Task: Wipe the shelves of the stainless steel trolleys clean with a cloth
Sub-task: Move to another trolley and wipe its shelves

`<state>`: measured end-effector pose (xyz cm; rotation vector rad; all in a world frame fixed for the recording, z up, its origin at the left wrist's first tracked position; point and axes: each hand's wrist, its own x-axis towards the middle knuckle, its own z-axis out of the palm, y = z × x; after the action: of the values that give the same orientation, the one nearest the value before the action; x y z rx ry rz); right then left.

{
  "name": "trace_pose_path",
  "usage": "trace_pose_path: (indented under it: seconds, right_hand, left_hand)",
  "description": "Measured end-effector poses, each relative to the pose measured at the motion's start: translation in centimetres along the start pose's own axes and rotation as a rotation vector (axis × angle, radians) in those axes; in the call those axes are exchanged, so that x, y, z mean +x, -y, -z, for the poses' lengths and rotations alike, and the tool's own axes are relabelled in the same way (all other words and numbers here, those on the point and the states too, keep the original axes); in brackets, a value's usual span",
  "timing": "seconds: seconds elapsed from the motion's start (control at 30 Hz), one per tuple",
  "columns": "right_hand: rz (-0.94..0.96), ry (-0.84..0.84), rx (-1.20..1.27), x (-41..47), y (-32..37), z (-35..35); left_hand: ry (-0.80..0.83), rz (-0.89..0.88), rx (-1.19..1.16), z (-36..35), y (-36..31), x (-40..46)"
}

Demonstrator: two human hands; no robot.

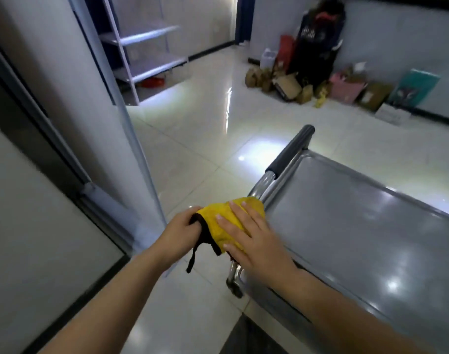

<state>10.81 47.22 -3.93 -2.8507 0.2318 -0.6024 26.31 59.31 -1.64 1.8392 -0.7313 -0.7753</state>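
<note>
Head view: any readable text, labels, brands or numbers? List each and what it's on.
None can be read.
Dark bag against the far wall: pale marks on its front, too blurred to read.
Teal box by the wall: a printed picture, no legible words.
Cardboard boxes and pink bag on the floor: no legible print.
Yellow cloth and steel trolley shelf: no markings visible.
</note>
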Motion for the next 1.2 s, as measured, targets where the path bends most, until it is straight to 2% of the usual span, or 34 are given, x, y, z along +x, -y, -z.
trace_pose_path:
  seconds: [0.2, 0.3, 0.53, 0.63, 0.73, 0.83, 0.93, 1.07, 1.2]
  right_hand:
    - [0.001, -0.028, 0.008, 6.9, -0.5, 3.8]
    - [-0.037, -0.056, -0.025, 10.1, -1.7, 4.3]
    - [-0.239, -0.135, -0.057, 15.1, -3.9, 4.7]
    - [-0.344, -0.231, -0.049, 15.8, -5.1, 5.7]
    - [-0.365, -0.296, -0.088, 16.0, -7.8, 7.4]
    - [-0.376, -0.321, -0.122, 16.1, -11.4, 9.4]
    - [-0.39, -0.378, -0.186, 16.1, -14.6, 11.5]
    - [-0.428, -0.407, -0.352, 15.4, -18.3, 13.3]
    - [-0.585, -0.374, -0.387, 13.9, -21.9, 13.5]
  left_hand:
    - [0.008, 0.112, -0.302, 3.5, -7.2, 2.9]
    - [0.095, 0.132, -0.378, 5.3, -9.2, 6.3]
    - [0.319, 0.163, -0.418, 6.5, -13.1, 14.4]
    - [0.39, 0.18, -0.411, 5.2, -15.0, 17.3]
    - [0.491, 0.155, -0.374, 3.1, -17.5, 20.1]
    - [0.568, 0.084, -0.295, 1.0, -20.1, 22.9]
    - [0.583, -0.019, -0.11, -1.1, -22.0, 25.5]
    - [0.63, -0.372, 0.304, -3.2, -23.2, 29.8]
    - [0.578, -0.589, 0.649, -5.7, -22.7, 35.9]
